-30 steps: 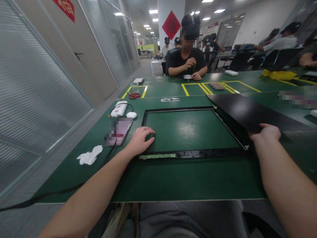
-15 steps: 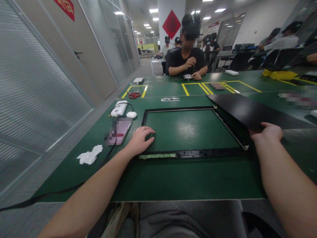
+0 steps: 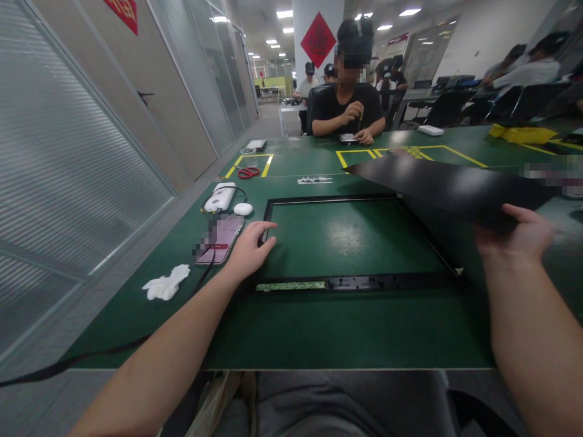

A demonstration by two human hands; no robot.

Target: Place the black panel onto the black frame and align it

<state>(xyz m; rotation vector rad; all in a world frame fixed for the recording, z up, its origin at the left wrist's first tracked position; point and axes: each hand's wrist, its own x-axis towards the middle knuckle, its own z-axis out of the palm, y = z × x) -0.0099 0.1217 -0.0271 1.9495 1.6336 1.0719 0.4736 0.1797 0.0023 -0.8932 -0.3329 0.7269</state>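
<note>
A black rectangular frame point(image 3: 392, 281), like a monitor bezel, lies flat on the green table point(image 3: 346, 334). A green circuit board point(image 3: 291, 286) sits in the left part of its near bar. My left hand point(image 3: 251, 246) is at the frame's left side, thumb and fingers apart, with nothing in its grasp. Past the frame's right side, my right hand point(image 3: 519, 233) grips the near edge of a thin black panel point(image 3: 446, 187). The panel is raised and tilted, and covers part of the frame's far right corner. Some fingers of my right hand are hidden beneath it.
Left of the frame lie a phone point(image 3: 221, 240), a white power bank point(image 3: 220, 198), a white oval case point(image 3: 243, 209) and crumpled tissue point(image 3: 166, 283). Red-handled scissors point(image 3: 248, 173) and small white strips point(image 3: 315, 180) are farther back. A person point(image 3: 348, 109) sits opposite, handling a small device.
My right hand has lifted the black panel higher and shifted right. The panel's far corner has swung left over the table. My left hand has moved slightly left, its fingers straighter.
</note>
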